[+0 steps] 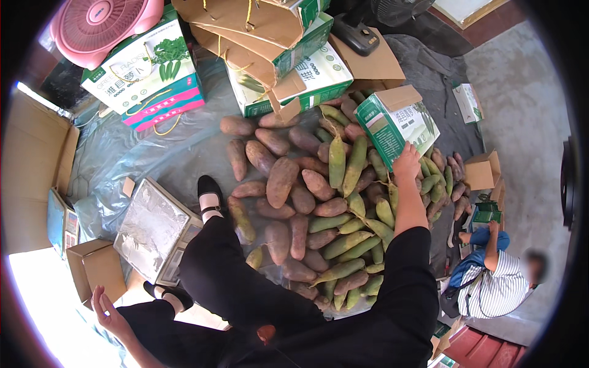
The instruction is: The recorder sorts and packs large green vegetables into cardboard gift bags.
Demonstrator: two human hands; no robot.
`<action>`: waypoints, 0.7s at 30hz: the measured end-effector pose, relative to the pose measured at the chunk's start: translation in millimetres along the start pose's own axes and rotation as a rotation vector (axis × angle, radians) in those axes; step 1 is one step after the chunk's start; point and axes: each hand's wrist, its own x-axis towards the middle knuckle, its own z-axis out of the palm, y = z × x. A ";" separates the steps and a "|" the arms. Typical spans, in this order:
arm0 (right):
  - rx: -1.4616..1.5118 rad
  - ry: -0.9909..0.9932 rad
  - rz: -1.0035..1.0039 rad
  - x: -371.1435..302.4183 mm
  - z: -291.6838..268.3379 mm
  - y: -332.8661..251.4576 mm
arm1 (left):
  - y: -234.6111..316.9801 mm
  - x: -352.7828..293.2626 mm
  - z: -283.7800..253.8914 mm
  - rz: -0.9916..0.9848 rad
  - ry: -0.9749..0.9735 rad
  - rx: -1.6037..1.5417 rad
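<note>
My right hand (406,164) reaches over the heap of vegetables, its fingers closed on the near edge of a green-and-white carton (397,122) with a raised brown flap. The carton sits tilted above the pile. Below it lie long green radishes (356,165), mixed with large reddish-brown tubers (283,182) towards the left. At the lower left, my left hand (109,313) is held up with its fingers apart and nothing in it. A small brown box (97,270) stands close to that hand.
A worn platform scale (150,224) stands beside my feet. Behind the heap are open cartons (294,73), stacked gift boxes (147,73), a pink fan (101,24) and a black fan (392,12). Clear plastic sheeting (178,150) covers the floor. A person (494,282) in stripes crouches at right.
</note>
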 end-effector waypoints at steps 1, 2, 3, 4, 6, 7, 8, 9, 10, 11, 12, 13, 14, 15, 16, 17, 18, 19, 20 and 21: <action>0.001 0.011 0.004 -2.4 -3.1 -0.4 | -0.7 0.5 1.2 0.000 0.002 -0.022; -0.001 0.010 0.003 -1.5 -7.7 -2.0 | -2.0 1.1 2.9 -0.001 0.000 -0.021; 0.001 -0.041 0.036 1.1 -14.0 -4.4 | -3.7 1.8 6.0 0.015 -0.011 -0.005; 0.003 -0.091 0.068 4.6 -16.6 -7.1 | -4.5 2.6 8.5 0.030 -0.022 0.012; 0.009 -0.053 0.056 15.0 -10.9 -7.9 | -4.0 5.2 13.3 0.035 -0.034 0.013; 0.015 -0.016 0.045 20.1 -9.6 -9.2 | -3.6 6.8 16.2 0.043 -0.046 0.013; 0.011 -0.014 0.042 25.9 -8.6 -10.3 | -2.2 8.7 19.0 0.038 -0.047 0.012; -0.063 -0.051 0.072 28.2 -15.7 -17.7 | 0.5 10.5 20.4 0.062 -0.056 0.068; -0.137 -0.088 0.102 31.5 -20.8 -24.2 | 1.6 11.6 21.7 0.086 -0.066 0.125; -0.139 -0.091 0.096 35.8 -21.2 -29.2 | 0.3 12.2 22.7 0.081 -0.067 0.129; -0.177 -0.088 0.085 40.3 -22.1 -33.0 | -2.2 13.2 24.4 0.094 -0.085 0.151; -0.214 -0.085 0.073 45.3 -23.7 -37.4 | -4.4 14.3 26.2 0.107 -0.103 0.173; -0.216 -0.085 0.070 50.8 -25.0 -43.6 | -5.8 15.6 28.1 0.104 -0.104 0.175; -0.213 -0.087 0.058 55.5 -26.6 -53.5 | -6.9 16.6 30.2 0.110 -0.129 0.191; -0.209 -0.088 0.046 60.1 -27.8 -63.7 | -7.1 17.6 32.3 0.116 -0.153 0.208; -0.210 -0.090 0.040 64.4 -28.4 -73.7 | -5.7 18.2 33.8 0.111 -0.154 0.211; -0.150 -0.049 0.050 67.4 -28.1 -83.7 | -3.2 19.3 34.4 0.130 -0.183 0.273; -0.089 -0.008 0.059 71.2 -26.6 -92.7 | -1.7 20.7 35.0 0.149 -0.212 0.336; -0.089 -0.012 0.053 75.7 -24.1 -100.8 | -2.1 21.4 35.1 0.145 -0.214 0.341; -0.173 -0.001 -0.024 81.4 -22.1 -108.8 | -3.1 20.6 35.2 0.117 -0.222 0.341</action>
